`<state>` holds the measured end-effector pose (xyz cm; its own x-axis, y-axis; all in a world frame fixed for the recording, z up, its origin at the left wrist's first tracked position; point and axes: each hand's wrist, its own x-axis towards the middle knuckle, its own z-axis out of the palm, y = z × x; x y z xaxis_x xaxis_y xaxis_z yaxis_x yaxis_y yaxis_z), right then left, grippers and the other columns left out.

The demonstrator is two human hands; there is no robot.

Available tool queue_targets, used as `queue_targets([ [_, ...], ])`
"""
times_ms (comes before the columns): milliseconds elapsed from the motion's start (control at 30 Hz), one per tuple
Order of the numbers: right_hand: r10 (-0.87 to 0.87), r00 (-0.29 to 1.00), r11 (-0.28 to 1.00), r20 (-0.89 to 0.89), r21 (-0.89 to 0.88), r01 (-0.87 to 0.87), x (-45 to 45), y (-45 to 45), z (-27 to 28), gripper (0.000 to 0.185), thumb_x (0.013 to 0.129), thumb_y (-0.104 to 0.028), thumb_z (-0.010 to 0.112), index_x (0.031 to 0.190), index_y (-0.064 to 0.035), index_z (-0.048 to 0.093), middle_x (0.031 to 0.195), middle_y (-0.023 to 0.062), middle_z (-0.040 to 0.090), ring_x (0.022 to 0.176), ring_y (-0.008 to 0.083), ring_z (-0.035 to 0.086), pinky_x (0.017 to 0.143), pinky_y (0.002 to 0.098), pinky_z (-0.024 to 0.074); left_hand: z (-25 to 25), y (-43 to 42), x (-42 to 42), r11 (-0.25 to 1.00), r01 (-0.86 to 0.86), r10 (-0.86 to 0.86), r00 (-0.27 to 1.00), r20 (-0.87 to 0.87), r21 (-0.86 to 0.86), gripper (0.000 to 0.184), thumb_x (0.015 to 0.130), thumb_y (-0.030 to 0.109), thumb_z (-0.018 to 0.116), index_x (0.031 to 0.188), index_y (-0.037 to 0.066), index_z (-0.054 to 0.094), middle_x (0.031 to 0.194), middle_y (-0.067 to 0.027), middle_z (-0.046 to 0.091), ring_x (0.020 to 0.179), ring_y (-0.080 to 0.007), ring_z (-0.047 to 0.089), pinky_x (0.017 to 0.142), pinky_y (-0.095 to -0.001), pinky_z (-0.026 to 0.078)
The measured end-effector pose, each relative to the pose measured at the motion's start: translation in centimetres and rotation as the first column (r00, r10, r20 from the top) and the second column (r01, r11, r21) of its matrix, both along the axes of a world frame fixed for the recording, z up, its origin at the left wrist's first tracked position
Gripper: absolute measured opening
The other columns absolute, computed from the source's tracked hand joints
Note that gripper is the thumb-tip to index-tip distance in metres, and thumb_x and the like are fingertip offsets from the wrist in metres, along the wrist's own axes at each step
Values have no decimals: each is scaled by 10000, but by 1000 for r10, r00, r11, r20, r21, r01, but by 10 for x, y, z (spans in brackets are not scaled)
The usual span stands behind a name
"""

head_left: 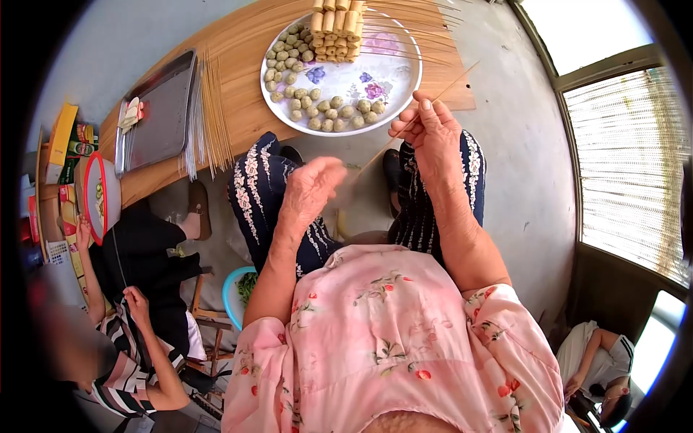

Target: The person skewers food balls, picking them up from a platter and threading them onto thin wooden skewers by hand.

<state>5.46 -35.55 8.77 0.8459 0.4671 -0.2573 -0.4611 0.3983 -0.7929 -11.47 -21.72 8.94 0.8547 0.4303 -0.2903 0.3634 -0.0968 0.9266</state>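
One-handed, pinching a wooden skewer (459,80) in the right hand (433,133), beside a round floral tray (339,85) of greenish balls (346,112); holding the left hand (312,186) well apart, blurred fingers apparently half-open.

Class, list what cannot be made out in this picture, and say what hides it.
All in the head view:
- Left hand: blurred; whether it holds anything is unclear.
- Stacked rolls: top cut off by the upper edge.
- Blue basin: partly hidden by the left forearm.
- Skewer: middle covered by the right hand.
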Motion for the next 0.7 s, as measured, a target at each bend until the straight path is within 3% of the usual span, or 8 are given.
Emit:
queue_targets([
  [67,-49,999,999,24,-22,49,7,-6,-1,251,962,-192,459,1102,9,516,730,75,612,605,176,626,572,298,524,-5,6,20,989,-41,46,998,-30,145,271,883,266,590,1001,26,634,755,-27,619,577,-85,534,506,-218,429],
  [133,-8,1000,998,19,-69,9,8,-9,-1,255,948,-199,487,1100,3,523,677,52,597,534,161,603,532,268,500,-20,11,47,921,-87,67,996,66,379,260,841,267,600,920,21,627,714,-146,634,656,-294,622,629,-339,484],
  [200,45,999,995,0,-88,-45,4,-10,-9,264,938,-217,508,1086,-2,539,654,45,588,501,155,584,502,252,473,-28,11,71,839,-16,26,1000,-10,544,210,829,206,591,951,37,621,815,-151,638,765,-333,613,690,-373,480],
  [300,92,996,986,12,-139,-90,-1,-8,-17,279,935,-232,518,1081,2,552,620,48,566,447,139,539,449,239,437,-48,9,105,584,-67,-85,986,143,809,211,798,109,561,1000,76,612,871,-121,608,831,-306,584,723,-395,466],
  [400,110,994,979,-10,-171,-110,-2,-5,-25,291,936,-234,514,1076,18,554,599,51,550,425,131,517,418,238,420,-66,12,129,349,17,-216,974,62,937,279,769,47,520,1031,100,600,902,-95,570,869,-286,547,735,-400,453],
  [433,114,993,977,-19,-179,-116,-2,-4,-28,292,936,-233,513,1073,20,555,598,52,549,425,131,517,417,239,419,-69,11,133,283,16,-241,969,55,959,231,757,37,501,958,88,602,875,-73,569,856,-270,541,722,-394,444],
  [533,128,991,975,-44,-175,-134,-2,-6,-30,295,936,-232,509,1067,28,561,596,52,548,424,129,516,414,243,417,-84,19,140,258,182,-328,940,-91,949,172,762,48,501,905,84,590,865,-65,566,860,-264,542,721,-386,431],
  [700,183,980,961,-78,-197,-195,-1,-9,-32,283,938,-218,506,1079,18,570,598,49,549,426,124,513,417,240,418,-81,21,144,277,178,-309,947,-88,944,102,759,54,520,840,83,576,843,-79,560,875,-276,543,737,-393,424],
])
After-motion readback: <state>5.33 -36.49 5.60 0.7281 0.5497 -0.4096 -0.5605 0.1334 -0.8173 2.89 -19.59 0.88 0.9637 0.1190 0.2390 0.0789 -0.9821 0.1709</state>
